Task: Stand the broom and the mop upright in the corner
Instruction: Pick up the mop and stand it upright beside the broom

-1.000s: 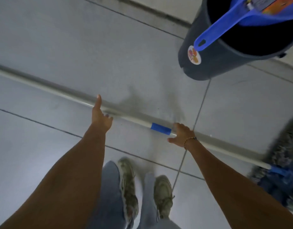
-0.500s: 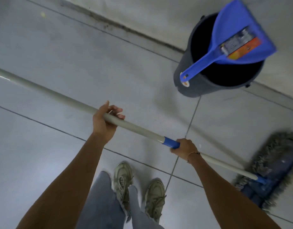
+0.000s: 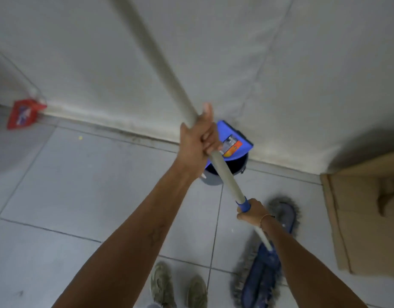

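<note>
The mop has a long pale handle with a blue collar and a flat blue head fringed with grey strands, resting on the tiled floor at the lower right. The handle rises steeply toward the upper left, in front of the white wall. My left hand grips the handle high up. My right hand grips it lower, just under the blue collar. At the far left, a red broom head with a thin pale handle leans against the wall.
A dark bucket holding a blue dustpan stands by the wall behind my left hand. Flattened cardboard lies on the floor at the right. My two shoes are at the bottom edge.
The mop handle has swung from lying low across the floor to steeply raised, with both hands gripping it. The view has tilted up to show the wall, the broom and the cardboard.
</note>
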